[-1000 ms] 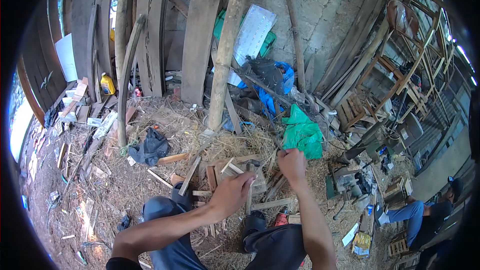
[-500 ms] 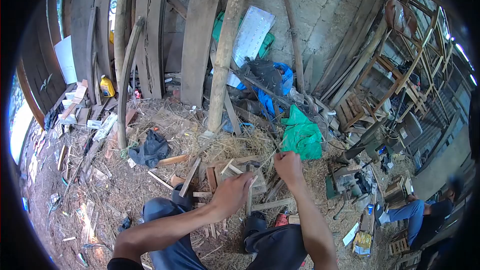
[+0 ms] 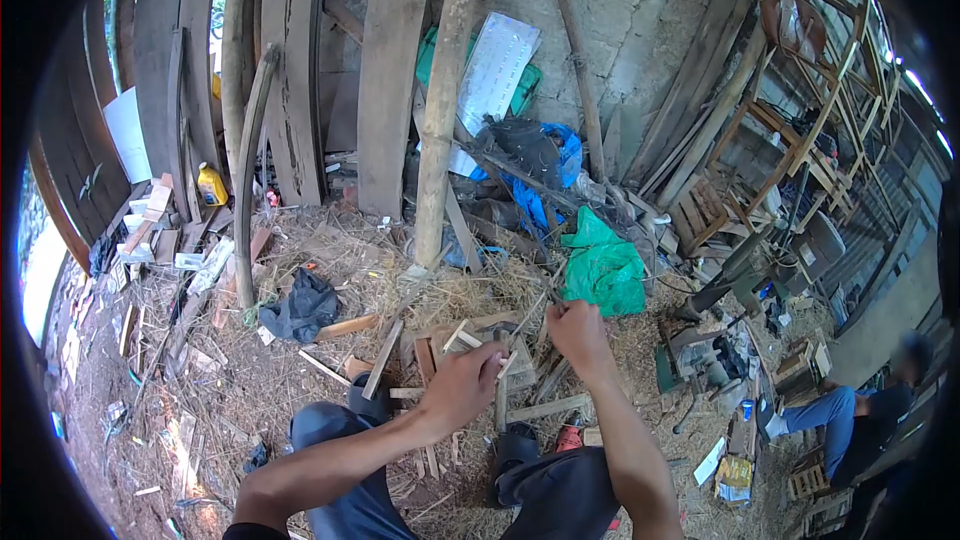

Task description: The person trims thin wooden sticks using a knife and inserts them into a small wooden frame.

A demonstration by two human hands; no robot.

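My left hand (image 3: 463, 380) is closed, fingers curled inward, above a small wooden frame (image 3: 545, 408) low between my knees. Further right and slightly higher, my right hand (image 3: 578, 338) is closed in a fist with the thumb side up. A thin pale strand (image 3: 529, 316) appears to stretch between the two hands; its ends are hidden in my fingers. Under and beside my left hand are short wooden slats (image 3: 460, 334) and a flat wooden block (image 3: 520, 368).
A green plastic sheet (image 3: 603, 265) lies ahead of my right hand, a black bag (image 3: 302, 306) to the left. A wooden post (image 3: 440, 130) rises in front. Wood scraps and straw litter the floor. Another person (image 3: 845, 425) sits at the right near a vise-like metal tool (image 3: 705, 365).
The view has shifted slightly. Both hands stay closed in nearly the same places, with the left turned a little.
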